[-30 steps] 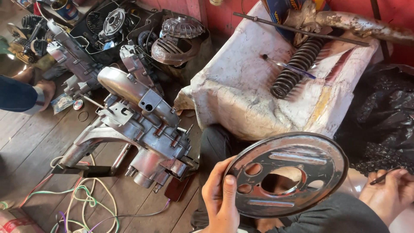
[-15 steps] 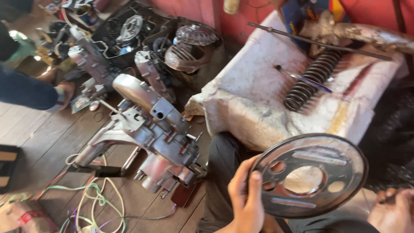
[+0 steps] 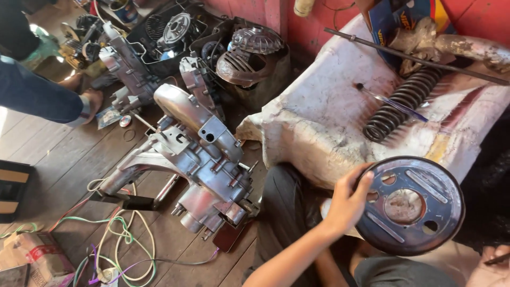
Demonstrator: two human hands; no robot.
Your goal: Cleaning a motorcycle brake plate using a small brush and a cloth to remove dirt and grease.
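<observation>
The left hand (image 3: 348,204) grips the rim of a round metal plate (image 3: 411,204), held over the lap beside a coil spring (image 3: 401,103). The right hand (image 3: 491,266) sits mostly out of frame; its grip cannot be told.

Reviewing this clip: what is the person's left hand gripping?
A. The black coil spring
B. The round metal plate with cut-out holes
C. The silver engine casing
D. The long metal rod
B: the left hand grips the rim of the round metal plate, with the fingers curled over its edge.
</observation>
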